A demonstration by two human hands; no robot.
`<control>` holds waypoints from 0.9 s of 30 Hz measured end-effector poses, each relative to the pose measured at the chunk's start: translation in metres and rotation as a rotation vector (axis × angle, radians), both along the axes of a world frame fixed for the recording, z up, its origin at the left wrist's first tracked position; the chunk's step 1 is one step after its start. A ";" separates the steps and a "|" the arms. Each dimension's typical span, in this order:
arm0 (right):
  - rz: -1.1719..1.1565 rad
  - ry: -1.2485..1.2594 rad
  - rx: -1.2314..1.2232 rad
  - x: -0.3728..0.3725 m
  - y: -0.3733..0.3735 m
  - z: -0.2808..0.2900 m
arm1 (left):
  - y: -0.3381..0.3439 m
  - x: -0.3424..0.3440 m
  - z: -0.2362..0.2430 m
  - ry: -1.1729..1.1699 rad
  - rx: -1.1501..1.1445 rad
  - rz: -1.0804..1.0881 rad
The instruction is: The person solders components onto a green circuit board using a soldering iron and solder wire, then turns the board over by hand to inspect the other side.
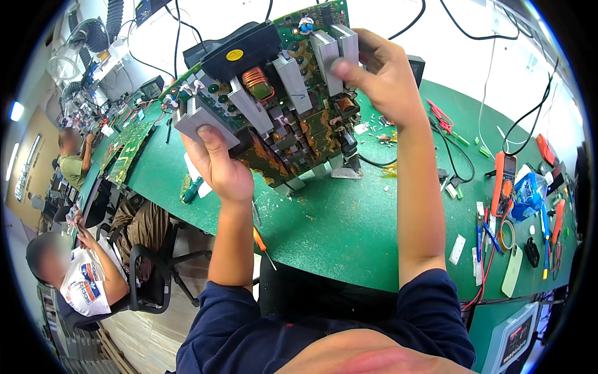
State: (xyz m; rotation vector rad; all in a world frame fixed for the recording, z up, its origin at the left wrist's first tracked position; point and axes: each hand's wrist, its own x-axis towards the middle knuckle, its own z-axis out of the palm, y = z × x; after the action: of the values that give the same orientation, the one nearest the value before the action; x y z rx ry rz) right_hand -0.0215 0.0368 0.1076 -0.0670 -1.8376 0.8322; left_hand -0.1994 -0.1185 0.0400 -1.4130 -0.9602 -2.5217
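A large green circuit board (296, 118) is raised at a tilt over the bench, its parts facing me. It carries silver finned heatsinks (291, 85), a copper-wound coil (258, 83) and a black fan housing (242, 52) with a yellow oval sticker. Brown residue coats its lower part. My left hand (219, 165) grips the heatsink at the board's left edge, thumb in front. At the upper right, my right hand (386, 75) is closed around another pair of heatsinks, its thumb pressed on the fins. Fingers behind the board are partly hidden.
The green bench (336, 224) holds small scraps. An orange screwdriver (260, 240) lies at the front edge. To the right are an orange multimeter (503, 181), a blue packet (528, 194), a tape roll (506, 235) and a phone (512, 270). Two people sit at the left.
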 end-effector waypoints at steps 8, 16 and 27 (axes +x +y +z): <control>0.099 0.039 -0.072 0.002 0.001 -0.001 | -0.002 0.002 -0.004 0.018 0.017 0.046; 0.061 -0.036 -0.028 0.005 0.006 -0.005 | -0.005 0.008 -0.007 0.006 0.046 0.027; 0.088 -0.020 -0.034 0.003 0.009 -0.008 | -0.006 0.006 -0.009 0.015 0.041 0.055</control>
State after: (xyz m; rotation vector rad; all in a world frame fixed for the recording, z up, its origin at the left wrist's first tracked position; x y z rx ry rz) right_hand -0.0189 0.0462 0.1000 -0.0164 -1.8565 0.9278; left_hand -0.1933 -0.1245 0.0306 -1.3732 -0.9266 -2.4730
